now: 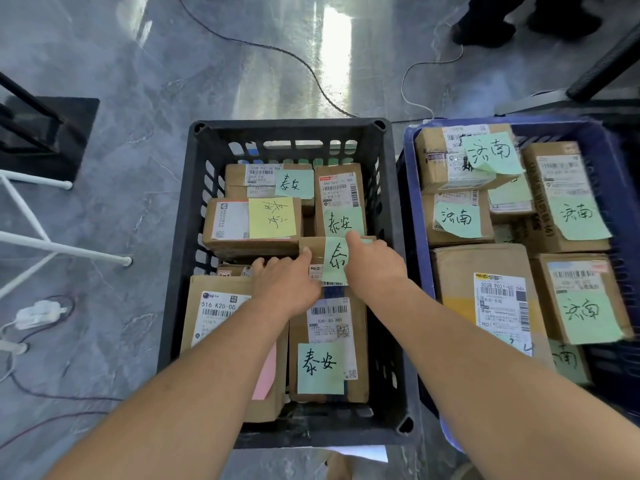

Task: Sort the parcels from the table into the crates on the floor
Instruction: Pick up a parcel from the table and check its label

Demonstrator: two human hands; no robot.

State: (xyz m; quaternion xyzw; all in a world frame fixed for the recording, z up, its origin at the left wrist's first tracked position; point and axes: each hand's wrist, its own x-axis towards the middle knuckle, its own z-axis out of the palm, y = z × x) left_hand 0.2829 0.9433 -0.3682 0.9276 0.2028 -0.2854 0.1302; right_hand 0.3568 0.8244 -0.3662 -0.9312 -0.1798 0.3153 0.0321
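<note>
I'm seeing my left hand point(285, 284) and right hand point(375, 268) both gripping a small parcel point(334, 261), fingers curling round its two ends, and it's sitting low inside the black crate point(287, 124) on other boxes. That crate and the blue crate point(410, 209) are looking well filled. The table isn't showing, so I can't tell what's left. Packed boxes are crowding the spot; cables point(277, 50) are trailing behind.

Black crate point(291, 124): flat brown parcels point(239, 223), labelled, green-noted; small parcel point(313, 244) uppermost, centre. Blue crate point(414, 202), beside: further parcels point(457, 268), likewise.
</note>
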